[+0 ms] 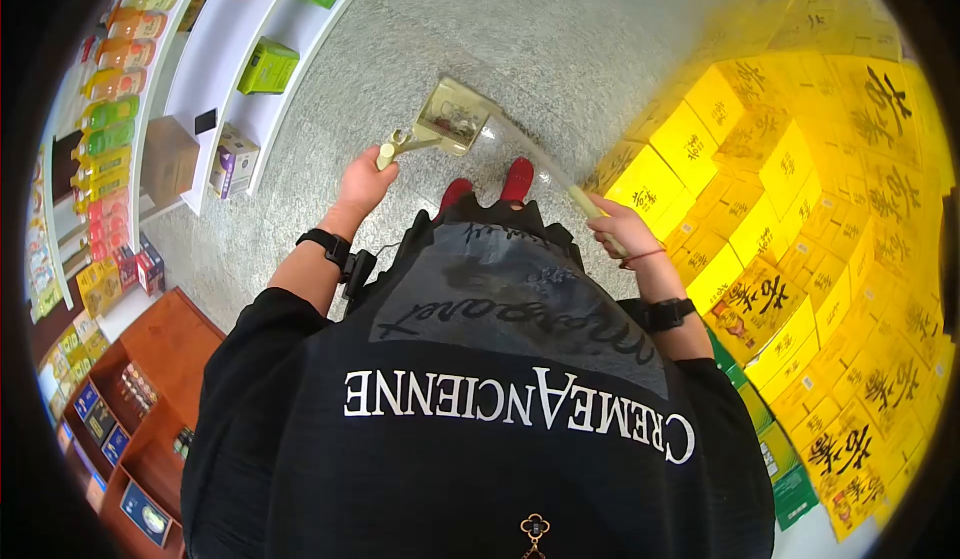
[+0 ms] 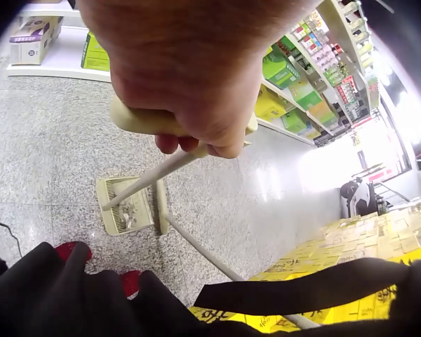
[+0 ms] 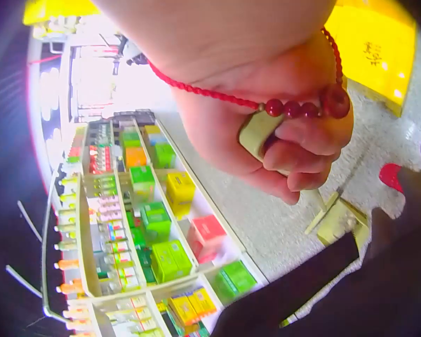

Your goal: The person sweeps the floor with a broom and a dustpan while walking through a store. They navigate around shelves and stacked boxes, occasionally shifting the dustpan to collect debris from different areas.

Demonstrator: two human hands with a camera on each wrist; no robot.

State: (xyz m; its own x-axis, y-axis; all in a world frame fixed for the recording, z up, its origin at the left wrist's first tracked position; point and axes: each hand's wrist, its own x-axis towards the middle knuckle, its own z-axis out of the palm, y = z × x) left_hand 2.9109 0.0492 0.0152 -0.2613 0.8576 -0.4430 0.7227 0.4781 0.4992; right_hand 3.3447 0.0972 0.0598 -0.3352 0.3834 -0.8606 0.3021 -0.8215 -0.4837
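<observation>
My left hand (image 1: 366,181) grips the top of a dustpan's upright handle (image 2: 154,172), with the fingers curled round it in the left wrist view. The cream dustpan (image 1: 468,106) sits on the speckled floor in front of my feet, and some dark and light debris (image 2: 128,214) lies in its tray. My right hand (image 1: 622,229) holds a broom's pole (image 1: 552,167), fingers wrapped round it in the right wrist view. The broom head (image 2: 161,207) stands right at the dustpan's open edge.
Stacked yellow cartons (image 1: 790,189) rise on the right. White shelves (image 1: 215,69) with bottles and boxes line the left, and a brown wooden cabinet (image 1: 170,359) stands at the lower left. Two red shoes (image 1: 516,179) are close behind the dustpan on the grey floor (image 1: 400,49).
</observation>
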